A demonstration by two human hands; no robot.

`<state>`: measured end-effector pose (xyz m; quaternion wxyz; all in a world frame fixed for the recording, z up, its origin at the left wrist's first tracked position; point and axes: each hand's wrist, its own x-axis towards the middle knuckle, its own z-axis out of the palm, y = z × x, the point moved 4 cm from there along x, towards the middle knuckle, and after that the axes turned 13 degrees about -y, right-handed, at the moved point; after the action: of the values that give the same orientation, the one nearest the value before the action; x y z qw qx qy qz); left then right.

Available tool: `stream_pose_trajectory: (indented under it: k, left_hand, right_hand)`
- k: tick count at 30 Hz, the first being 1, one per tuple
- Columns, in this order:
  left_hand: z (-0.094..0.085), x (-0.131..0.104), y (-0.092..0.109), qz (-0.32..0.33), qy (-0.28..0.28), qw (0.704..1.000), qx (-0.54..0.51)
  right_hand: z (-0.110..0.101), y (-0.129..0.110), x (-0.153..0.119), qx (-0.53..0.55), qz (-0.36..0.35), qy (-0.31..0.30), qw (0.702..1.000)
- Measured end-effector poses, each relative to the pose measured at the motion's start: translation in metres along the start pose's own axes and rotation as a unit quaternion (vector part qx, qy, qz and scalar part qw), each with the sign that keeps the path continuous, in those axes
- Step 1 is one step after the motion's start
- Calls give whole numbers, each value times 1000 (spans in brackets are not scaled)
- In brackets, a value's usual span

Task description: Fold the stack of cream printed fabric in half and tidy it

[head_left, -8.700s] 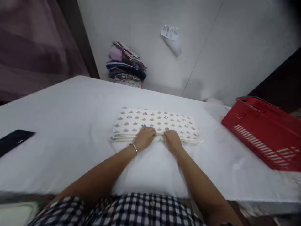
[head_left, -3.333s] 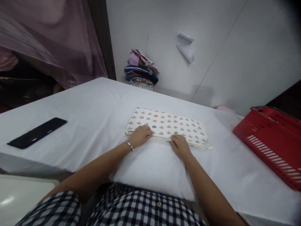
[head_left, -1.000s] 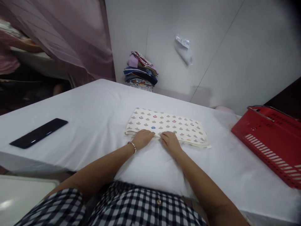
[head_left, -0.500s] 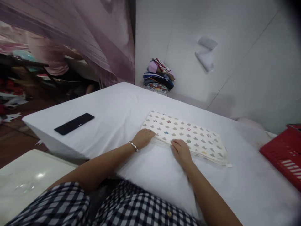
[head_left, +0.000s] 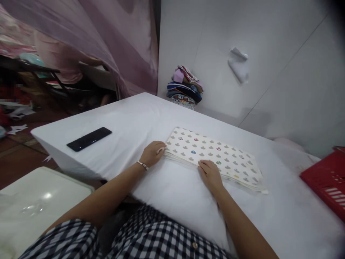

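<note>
A folded cream cloth point(head_left: 212, 151), printed with grey mushroom-like shapes and a few coloured ones, lies in several layers on the white-covered table point(head_left: 151, 115). At its near left corner, my left hand point(head_left: 152, 153) is closed, with a bit of the white fabric between thumb and fingers. My right hand point(head_left: 211, 173) is on the middle of the near edge, its fingers together over the top layer and the thumb along the edge. The undersides of both hands are hidden.
A black phone point(head_left: 89, 139) lies on the table's left part. Folded fabrics point(head_left: 184, 88) are stacked by the wall. At the right stands a red plastic basket point(head_left: 326, 176); a white stool-like surface point(head_left: 48, 212) is at lower left. A person in pink point(head_left: 58, 59) sits beyond the curtain point(head_left: 129, 54).
My left hand has slid left from the cloth's near edge to its left corner and closed on fabric there. My right hand stays at the near edge. The view has shifted slightly.
</note>
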<state>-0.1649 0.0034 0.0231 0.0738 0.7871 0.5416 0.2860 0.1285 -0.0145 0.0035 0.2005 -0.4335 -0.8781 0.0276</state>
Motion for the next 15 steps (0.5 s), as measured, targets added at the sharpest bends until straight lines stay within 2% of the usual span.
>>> stream_pose_trajectory:
  k: [5,15]
  left_hand:
    - [5,1,9,30,-42,999,14]
    - [8,1,6,28,-113,988,97]
  right_hand:
    - [0,0,0,-2,-2,-2,1000]
    - [1,1,-2,-2,-1,2,1000]
